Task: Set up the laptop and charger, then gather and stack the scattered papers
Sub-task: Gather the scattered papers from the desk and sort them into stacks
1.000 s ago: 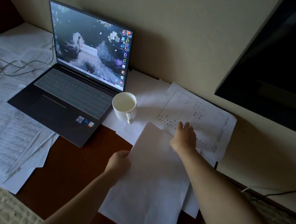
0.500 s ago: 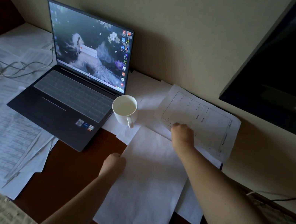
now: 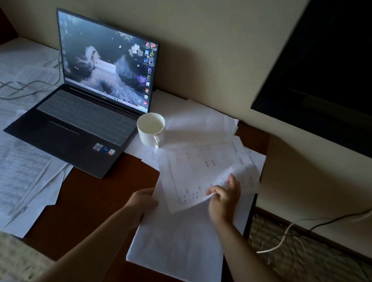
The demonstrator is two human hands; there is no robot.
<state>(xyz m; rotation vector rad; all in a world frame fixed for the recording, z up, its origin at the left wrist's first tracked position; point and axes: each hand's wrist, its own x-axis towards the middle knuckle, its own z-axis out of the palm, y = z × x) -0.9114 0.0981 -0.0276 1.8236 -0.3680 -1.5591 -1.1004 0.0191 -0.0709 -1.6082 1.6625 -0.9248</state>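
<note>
Pinching printed sheet [image 3: 201, 177] at near edge: right hand [image 3: 224, 199], sheet lifted, tilted over blank sheet [image 3: 178, 244] on desk [image 3: 95, 202]. Left hand [image 3: 142, 200] grips blank sheet's left edge. Laptop [image 3: 87, 110] open, screen lit, beside white mug [image 3: 150, 129].

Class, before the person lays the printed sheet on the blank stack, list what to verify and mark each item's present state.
1. Right hand grips the printed sheet: ok.
2. Left hand steadies the blank stack: ok.
3. Printed sheet clear of the white mug: not ok, its far corner reaches the handle.
4. Mug empty: cannot tell.
5. Laptop open, screen lit: ok.
6. Papers left of the laptop gathered: not ok.
</note>
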